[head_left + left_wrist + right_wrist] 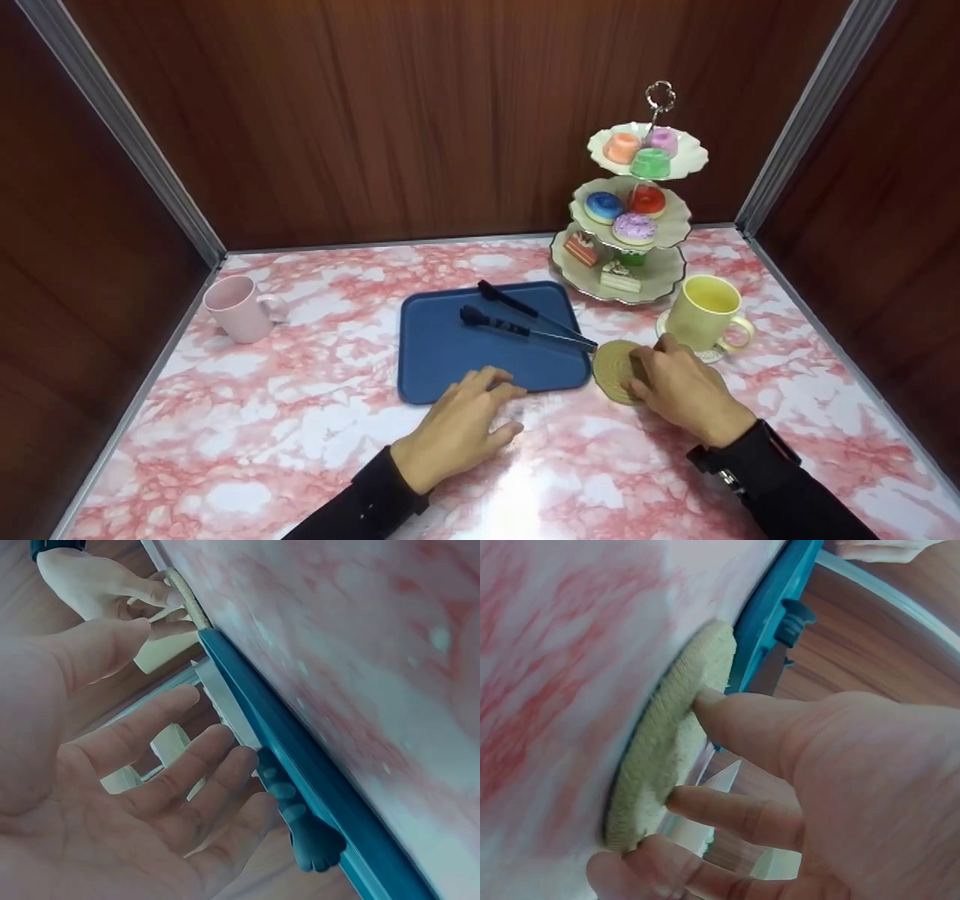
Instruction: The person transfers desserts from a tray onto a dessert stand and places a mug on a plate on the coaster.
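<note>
My right hand (686, 390) rests its fingertips on a round woven tan coaster (615, 367), which lies on the table against the tray's right edge. In the right wrist view the thumb and a finger touch the top face of the coaster (667, 735), while other fingers meet its rim. My left hand (465, 427) hovers at the front edge of a blue tray (435, 337), fingers spread and holding nothing. Two pieces of black-handled cutlery (499, 324) lie across the tray, their thin metal ends reaching towards the coaster. Exactly which cutlery they are is unclear.
Behind the coaster stands a three-tier stand (667, 270) with toy cakes and donuts. A yellow mug (694, 315) sits on a saucer at the right. Far left is a pink mug (244, 311). Brown panels (450, 120) enclose the marbled table (300, 465).
</note>
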Demonstrator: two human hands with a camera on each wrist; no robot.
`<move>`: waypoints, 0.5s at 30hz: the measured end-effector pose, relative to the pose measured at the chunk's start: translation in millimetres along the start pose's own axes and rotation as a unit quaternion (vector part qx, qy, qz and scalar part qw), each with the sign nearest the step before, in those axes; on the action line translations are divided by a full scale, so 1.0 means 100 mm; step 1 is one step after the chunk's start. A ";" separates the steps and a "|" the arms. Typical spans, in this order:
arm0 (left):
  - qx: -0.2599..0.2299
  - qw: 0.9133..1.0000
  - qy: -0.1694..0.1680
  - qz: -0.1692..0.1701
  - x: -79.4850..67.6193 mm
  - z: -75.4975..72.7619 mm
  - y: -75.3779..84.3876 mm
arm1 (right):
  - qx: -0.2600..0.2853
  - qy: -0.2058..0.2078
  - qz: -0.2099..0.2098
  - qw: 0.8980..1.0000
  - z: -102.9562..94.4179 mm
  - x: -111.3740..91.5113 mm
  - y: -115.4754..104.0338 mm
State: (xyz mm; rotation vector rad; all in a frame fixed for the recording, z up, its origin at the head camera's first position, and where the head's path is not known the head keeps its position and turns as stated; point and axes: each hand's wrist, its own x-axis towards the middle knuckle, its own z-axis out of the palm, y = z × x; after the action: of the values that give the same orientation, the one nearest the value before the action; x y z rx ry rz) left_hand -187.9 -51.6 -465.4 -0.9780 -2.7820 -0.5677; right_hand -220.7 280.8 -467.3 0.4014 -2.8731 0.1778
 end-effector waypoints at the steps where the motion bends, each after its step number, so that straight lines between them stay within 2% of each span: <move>1: 0.001 1.000 0.001 -0.003 -0.01 -0.01 -0.02 | 0.001 0.002 0.001 1.000 0.00 0.01 0.01; 8: 0.008 1.000 0.007 -0.025 -0.06 -0.08 -0.15 | 0.009 -0.004 0.032 0.999 0.05 0.10 0.05; 15: 0.007 0.998 0.015 -0.055 -0.15 -0.17 -0.31 | 0.003 0.010 0.052 0.999 0.08 0.18 0.08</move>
State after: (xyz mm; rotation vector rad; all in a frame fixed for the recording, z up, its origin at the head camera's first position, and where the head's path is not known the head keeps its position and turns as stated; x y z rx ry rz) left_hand -195.6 -89.6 -462.7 -0.8114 -2.8212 -0.5726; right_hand -241.9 283.1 -471.0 0.2499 -2.8766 0.2066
